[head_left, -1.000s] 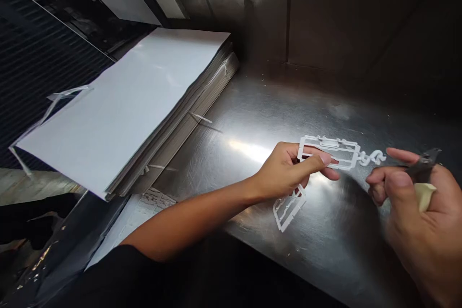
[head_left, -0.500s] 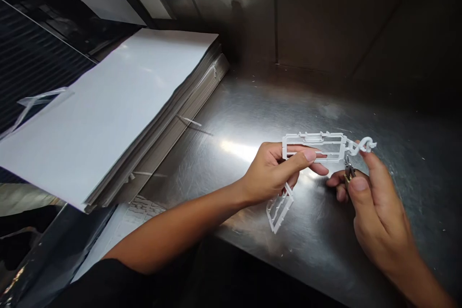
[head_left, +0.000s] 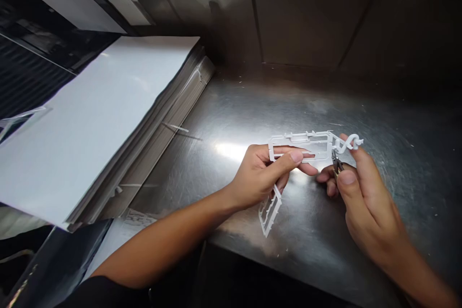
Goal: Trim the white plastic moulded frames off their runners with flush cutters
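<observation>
Between thumb and fingers, my left hand point(head_left: 265, 171) pinches a white plastic frame point(head_left: 301, 138) with thin bars and small tabs. A second white plastic frame point(head_left: 271, 214) hangs tilted below the same hand; whether the two are joined is hidden behind the fingers. My right hand point(head_left: 368, 202) is closed around small cutting pliers point(head_left: 337, 162), with most of the handles covered by the palm and thumb. The jaws meet the right end of the upper frame, just beneath a white S-shaped hook point(head_left: 349, 143). Behind this hook rests my right index finger.
A thick stack of white-topped sheets point(head_left: 119, 101) bound with ties lies at the left on the metal table point(head_left: 224, 115). Small white scraps dot the tabletop. A metal wall point(head_left: 306, 14) rises behind, and the table's front edge runs below my hands.
The view has shifted to the right, so everything appears further left. The upper frame's right end looks slightly spread near the hook, with the pliers' jaws still against it.
</observation>
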{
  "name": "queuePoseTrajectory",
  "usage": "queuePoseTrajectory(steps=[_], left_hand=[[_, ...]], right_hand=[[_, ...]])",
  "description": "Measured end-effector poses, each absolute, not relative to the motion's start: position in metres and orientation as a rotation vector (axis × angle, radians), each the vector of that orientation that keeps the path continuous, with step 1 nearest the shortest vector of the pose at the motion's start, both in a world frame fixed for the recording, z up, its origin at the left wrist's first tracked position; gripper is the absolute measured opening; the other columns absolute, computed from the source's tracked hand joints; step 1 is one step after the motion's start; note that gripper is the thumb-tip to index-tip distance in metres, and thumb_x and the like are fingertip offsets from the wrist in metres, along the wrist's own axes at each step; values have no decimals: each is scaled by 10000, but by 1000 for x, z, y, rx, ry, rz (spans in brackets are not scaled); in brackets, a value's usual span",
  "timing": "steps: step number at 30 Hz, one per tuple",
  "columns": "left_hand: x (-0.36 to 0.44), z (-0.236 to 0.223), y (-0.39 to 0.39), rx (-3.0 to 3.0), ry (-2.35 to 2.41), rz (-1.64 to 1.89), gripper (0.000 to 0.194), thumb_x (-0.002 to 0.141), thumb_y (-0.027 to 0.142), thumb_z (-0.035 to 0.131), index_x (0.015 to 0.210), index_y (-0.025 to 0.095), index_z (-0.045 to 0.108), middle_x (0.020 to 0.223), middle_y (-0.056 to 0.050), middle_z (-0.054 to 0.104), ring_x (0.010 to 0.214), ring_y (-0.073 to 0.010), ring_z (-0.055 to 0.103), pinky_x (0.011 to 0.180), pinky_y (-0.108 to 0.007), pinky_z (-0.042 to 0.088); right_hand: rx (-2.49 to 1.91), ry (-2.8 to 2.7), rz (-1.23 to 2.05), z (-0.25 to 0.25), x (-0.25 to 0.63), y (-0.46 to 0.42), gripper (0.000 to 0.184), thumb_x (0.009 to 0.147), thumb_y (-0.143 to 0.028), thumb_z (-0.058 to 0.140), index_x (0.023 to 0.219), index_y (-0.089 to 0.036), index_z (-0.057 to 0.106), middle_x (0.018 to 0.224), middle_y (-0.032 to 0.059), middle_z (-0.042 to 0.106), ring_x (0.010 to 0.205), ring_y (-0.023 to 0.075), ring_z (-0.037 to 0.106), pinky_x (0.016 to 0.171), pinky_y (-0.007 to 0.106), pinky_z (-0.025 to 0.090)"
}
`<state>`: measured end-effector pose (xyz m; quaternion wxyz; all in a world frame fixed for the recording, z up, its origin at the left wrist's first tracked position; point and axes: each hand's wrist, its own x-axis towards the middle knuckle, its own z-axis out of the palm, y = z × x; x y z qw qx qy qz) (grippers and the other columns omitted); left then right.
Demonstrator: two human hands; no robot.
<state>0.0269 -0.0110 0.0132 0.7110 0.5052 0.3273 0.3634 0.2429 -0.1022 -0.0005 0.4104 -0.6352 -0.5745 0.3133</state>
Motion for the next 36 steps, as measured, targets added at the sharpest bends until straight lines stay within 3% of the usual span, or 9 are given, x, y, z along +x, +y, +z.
queuePoseTrajectory(steps=[4,10,20,26,32,36], left_hand=[[28,12,-12,1113,713,817,368,1066,488,806,1138,142,909,1009,-151,874,426,-43,492,418,-173,415],[27,8,-13,1118,719,813,398,1060,527,819,1162,152,909,1017,-142,876,421,-46,484,410,-182,429],[27,7,-12,1136,734,798,417,1059,540,810,1165,147,902,1038,-157,875,416,-51,479,405,-191,423],[26,6,-12,1140,709,790,371,1087,503,793,1187,163,904,1057,-146,877,437,-45,479,429,-181,422],[25,3,-13,1183,784,752,449,1069,576,783,1200,163,901,1080,-157,875,431,-56,464,426,-208,412],[27,0,-13,1192,800,760,434,1070,569,788,1187,166,899,1078,-147,877,434,-52,466,416,-204,399]], right_hand=[[-1578,-1461,745,0,242,-101,586,1237,-623,530,1738,-320,495,1032,45,752,845,264,738,760,390,648],[-1594,-1453,733,4,240,-99,596,1229,-641,533,1723,-310,523,956,45,725,780,251,720,590,315,610],[-1630,-1528,650,4,240,-100,753,1228,-619,519,1853,-266,293,899,42,724,738,276,734,552,338,614],[-1646,-1574,643,2,245,-102,811,1226,-631,528,1878,-284,194,989,72,770,680,272,734,472,312,574],[-1703,-1573,590,2,240,-99,821,1197,-681,478,1797,-133,359,1038,134,776,621,281,719,438,321,534],[-1758,-1613,524,-2,239,-94,820,1165,-739,440,1681,-102,471,836,86,731,562,320,686,441,348,475]])
